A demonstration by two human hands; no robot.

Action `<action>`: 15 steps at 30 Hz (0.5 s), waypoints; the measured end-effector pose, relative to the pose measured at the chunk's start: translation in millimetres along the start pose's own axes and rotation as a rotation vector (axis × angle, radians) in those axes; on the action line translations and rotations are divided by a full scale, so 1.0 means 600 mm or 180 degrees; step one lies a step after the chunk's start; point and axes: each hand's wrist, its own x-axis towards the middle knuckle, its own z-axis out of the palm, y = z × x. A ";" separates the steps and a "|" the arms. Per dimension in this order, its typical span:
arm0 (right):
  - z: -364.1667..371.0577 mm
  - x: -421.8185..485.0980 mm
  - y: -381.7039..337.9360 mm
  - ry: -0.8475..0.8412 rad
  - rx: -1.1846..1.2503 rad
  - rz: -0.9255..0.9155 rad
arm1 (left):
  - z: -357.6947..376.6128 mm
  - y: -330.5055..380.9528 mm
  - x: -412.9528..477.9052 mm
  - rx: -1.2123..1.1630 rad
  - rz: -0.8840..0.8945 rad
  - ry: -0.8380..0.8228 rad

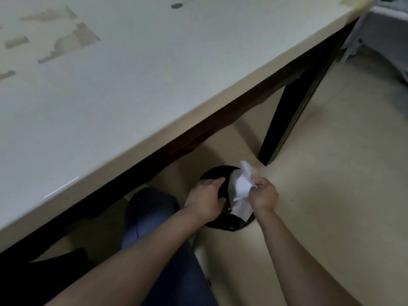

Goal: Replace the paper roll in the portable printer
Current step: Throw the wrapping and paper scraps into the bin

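Observation:
Both of my arms reach down beside the table toward a small bin lined with a black bag (229, 224) on the floor. My left hand (206, 198) grips the bag's rim on the bin's left side. My right hand (263, 194) is closed on crumpled white paper (242, 184), which hangs over the bin's mouth. No printer and no paper roll are in view.
A large pale tabletop (132, 85) with worn patches fills the upper left, with a dark wooden apron and leg (289, 115). My knee in blue jeans (152, 208) is under the table edge. Beige floor (331, 173) spreads to the right; a grey object (384, 36) sits at top right.

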 end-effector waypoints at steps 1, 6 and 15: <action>0.019 0.009 0.013 -0.0014 -0.0139 0.0079 | 0.005 -0.013 0.007 0.0042 -0.0068 -0.0052; 0.113 0.065 0.085 -0.0641 -0.1141 0.0229 | 0.025 -0.074 0.021 0.0073 -0.0200 -0.0182; 0.153 0.061 0.125 -0.1127 -0.1474 0.0523 | 0.016 -0.118 0.019 0.0144 -0.0316 -0.0193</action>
